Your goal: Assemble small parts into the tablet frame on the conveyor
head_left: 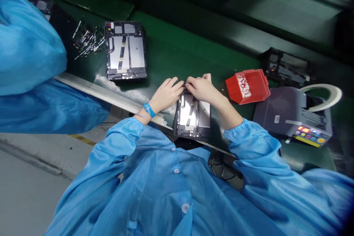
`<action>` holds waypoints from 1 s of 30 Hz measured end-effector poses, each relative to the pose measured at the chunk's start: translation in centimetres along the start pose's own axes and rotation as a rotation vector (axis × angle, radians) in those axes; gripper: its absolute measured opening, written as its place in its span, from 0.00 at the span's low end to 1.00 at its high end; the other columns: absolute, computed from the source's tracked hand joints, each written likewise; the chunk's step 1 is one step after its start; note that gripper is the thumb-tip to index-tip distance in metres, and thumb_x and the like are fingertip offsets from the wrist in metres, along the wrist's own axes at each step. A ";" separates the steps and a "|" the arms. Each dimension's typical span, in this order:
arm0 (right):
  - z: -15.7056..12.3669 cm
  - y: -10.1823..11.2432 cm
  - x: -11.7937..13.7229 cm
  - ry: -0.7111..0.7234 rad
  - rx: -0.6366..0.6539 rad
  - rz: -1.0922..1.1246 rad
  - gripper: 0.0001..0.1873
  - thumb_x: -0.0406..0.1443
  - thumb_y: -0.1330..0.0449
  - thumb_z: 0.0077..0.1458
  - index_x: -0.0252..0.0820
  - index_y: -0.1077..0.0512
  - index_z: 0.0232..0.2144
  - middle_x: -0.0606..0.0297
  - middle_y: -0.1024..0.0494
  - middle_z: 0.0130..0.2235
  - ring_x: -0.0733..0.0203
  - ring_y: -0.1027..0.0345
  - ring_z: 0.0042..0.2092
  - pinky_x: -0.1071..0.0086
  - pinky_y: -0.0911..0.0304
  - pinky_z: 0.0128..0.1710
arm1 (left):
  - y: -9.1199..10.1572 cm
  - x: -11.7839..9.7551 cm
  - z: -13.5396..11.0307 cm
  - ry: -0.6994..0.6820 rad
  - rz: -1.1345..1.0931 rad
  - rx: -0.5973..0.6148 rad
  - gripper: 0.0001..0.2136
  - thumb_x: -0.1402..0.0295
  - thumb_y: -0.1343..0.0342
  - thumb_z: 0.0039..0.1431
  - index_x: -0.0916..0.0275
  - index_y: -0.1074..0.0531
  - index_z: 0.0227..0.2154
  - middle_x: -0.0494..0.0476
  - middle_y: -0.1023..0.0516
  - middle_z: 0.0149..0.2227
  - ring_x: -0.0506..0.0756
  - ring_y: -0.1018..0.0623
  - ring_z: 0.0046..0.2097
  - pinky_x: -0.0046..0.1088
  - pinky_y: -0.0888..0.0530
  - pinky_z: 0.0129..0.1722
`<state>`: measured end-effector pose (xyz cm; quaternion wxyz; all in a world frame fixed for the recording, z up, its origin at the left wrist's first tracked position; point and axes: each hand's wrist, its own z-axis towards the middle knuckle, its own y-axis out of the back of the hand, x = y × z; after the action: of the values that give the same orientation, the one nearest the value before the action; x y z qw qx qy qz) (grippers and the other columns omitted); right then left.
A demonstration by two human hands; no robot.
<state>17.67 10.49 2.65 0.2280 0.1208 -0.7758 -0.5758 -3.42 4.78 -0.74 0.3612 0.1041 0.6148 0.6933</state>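
An opened tablet housing point(204, 114) with a silver inner face and black edges lies at the front edge of the green bench, in front of my body. My left hand point(166, 95) reaches its far left corner, thumb and forefinger closed together there. At the far edge, my right hand point(203, 89) meets it with bent, pinched fingers. Between the fingertips is a small dark spot, too small to name. A blue band point(149, 110) circles my left wrist.
To the left, a stack of similar housings point(126, 51) stands beside a pile of small strips point(88, 40). On the right are a red bin point(249, 86) with small white pieces, a grey tape dispenser point(279, 112) and more housings point(287, 67). A co-worker's blue sleeve point(27, 44) is at left.
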 end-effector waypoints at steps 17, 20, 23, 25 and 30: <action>2.7 0.9 -0.1 -0.040 0.090 0.037 0.16 0.35 0.47 0.72 0.42 0.18 0.39 0.51 0.11 0.43 0.42 0.20 0.49 0.49 0.47 0.60 | 2.1 2.8 1.2 -0.177 0.069 0.134 0.22 0.74 0.44 0.71 0.64 0.19 0.64 0.72 0.19 0.70 0.72 0.24 0.73 0.61 0.26 0.73; 3.2 0.9 0.3 -0.057 0.072 0.030 0.16 0.37 0.46 0.72 0.42 0.18 0.39 0.49 0.12 0.44 0.41 0.20 0.51 0.48 0.46 0.61 | 2.5 3.0 1.4 -0.194 0.092 0.164 0.22 0.74 0.43 0.70 0.64 0.19 0.64 0.72 0.19 0.69 0.72 0.24 0.73 0.60 0.27 0.73; 3.0 1.3 0.9 -0.087 0.035 0.075 0.14 0.35 0.45 0.70 0.40 0.20 0.40 0.48 0.12 0.43 0.40 0.20 0.51 0.48 0.46 0.62 | 3.1 2.9 1.6 -0.211 0.111 0.189 0.21 0.74 0.43 0.69 0.63 0.19 0.63 0.71 0.19 0.69 0.72 0.24 0.73 0.59 0.27 0.74; 1.2 1.5 1.2 -0.123 -0.085 0.191 0.11 0.35 0.45 0.69 0.40 0.21 0.43 0.50 0.13 0.41 0.42 0.21 0.48 0.47 0.46 0.63 | 3.6 2.6 1.9 -0.221 0.124 0.192 0.20 0.74 0.43 0.69 0.61 0.19 0.61 0.70 0.19 0.69 0.72 0.23 0.71 0.59 0.26 0.72; -10.5 -1.1 0.9 -0.188 -0.670 0.902 0.14 0.47 0.44 0.74 0.46 0.29 0.39 0.62 0.21 0.36 0.54 0.27 0.40 0.59 0.35 0.50 | 4.6 0.5 3.1 -0.236 0.260 0.228 0.18 0.73 0.44 0.68 0.64 0.18 0.58 0.77 0.18 0.65 0.76 0.20 0.63 0.61 0.22 0.63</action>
<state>22.02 0.92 4.25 0.4070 -0.3530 -0.5426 -0.6444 -3.68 7.59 4.11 0.3242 0.3032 0.6243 0.6428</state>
